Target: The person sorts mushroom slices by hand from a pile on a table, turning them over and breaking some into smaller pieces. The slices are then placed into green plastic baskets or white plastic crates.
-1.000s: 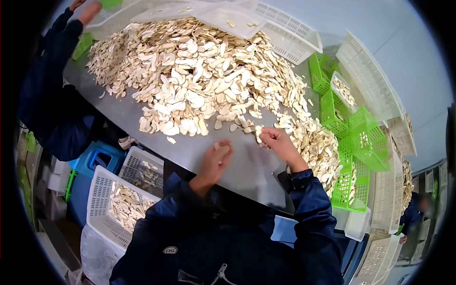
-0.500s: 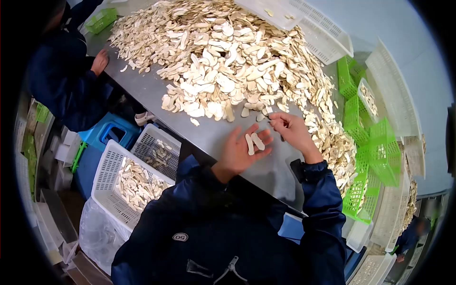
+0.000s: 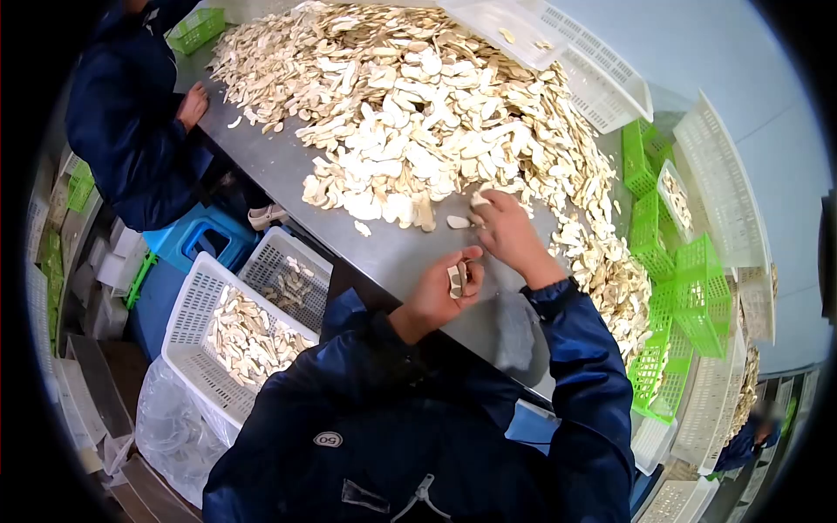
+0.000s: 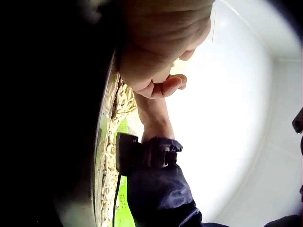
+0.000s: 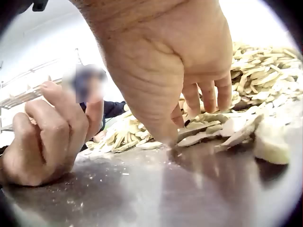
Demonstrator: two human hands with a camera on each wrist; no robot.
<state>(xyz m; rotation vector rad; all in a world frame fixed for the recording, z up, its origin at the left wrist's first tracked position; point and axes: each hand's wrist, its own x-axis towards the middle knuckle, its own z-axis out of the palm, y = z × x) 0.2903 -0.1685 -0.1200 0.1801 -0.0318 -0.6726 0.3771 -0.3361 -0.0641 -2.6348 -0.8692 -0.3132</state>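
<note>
Pale mushroom slices lie in a large heap [image 3: 418,113] across the metal table [image 3: 384,253]. My left hand [image 3: 440,288] is raised over the near edge, its fingers curled around a few mushroom slices [image 3: 455,281]; in the left wrist view the palm hides them. At the near edge of the heap my right hand [image 3: 513,234] reaches down, thumb apart from the fingers. In the right wrist view its fingers [image 5: 207,97] point down onto loose slices [image 5: 199,135] on the tabletop. A single slice [image 3: 458,222] lies just left of the right hand.
Green baskets [image 3: 702,283] and white crates [image 3: 724,174] line the right side. Below the table's left edge stand a white crate [image 3: 193,322] holding slices and a blue stool [image 3: 205,235]. Another person [image 3: 131,131] is at the table's left, a hand on its edge.
The left hand, open half a second ago with two slices on its palm, has curled its fingers around slices. The right hand has moved slightly left at the heap's edge.
</note>
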